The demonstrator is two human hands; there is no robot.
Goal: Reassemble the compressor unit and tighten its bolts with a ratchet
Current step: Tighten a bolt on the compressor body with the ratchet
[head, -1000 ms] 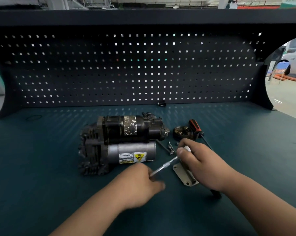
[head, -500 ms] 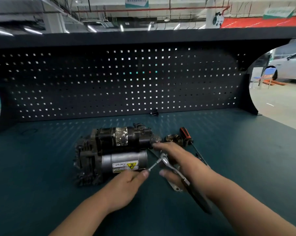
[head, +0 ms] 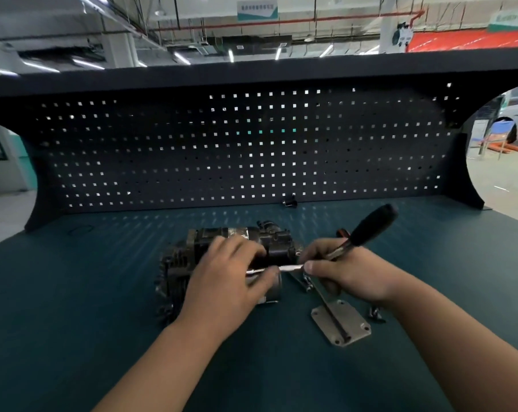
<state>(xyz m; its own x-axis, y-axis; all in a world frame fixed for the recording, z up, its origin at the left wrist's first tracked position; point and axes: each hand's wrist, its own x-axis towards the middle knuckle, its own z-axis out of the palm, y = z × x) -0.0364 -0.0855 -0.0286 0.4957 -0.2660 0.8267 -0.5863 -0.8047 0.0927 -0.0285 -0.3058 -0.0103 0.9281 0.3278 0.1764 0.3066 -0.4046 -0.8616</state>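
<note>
The dark compressor unit [head: 192,257] lies on its side on the teal bench, partly hidden by my left hand [head: 231,283]. My left hand pinches the near end of a thin silver extension bar [head: 290,267]. My right hand [head: 350,272] grips the ratchet [head: 367,227], whose black handle points up and to the right. The bar runs level between the two hands, beside the compressor's right end. A grey metal cover plate [head: 345,325] lies flat on the bench below my right hand.
Loose bolts [head: 375,313] lie right of the plate, and more [head: 306,282] lie beside the compressor. A small black part [head: 290,202] sits at the foot of the dark pegboard [head: 251,150]. A red-handled tool [head: 341,233] shows behind my right hand.
Both hands rose over the compressor. My right hand swung the ratchet so its black handle points up and away instead of toward me. The view tilted upward.
</note>
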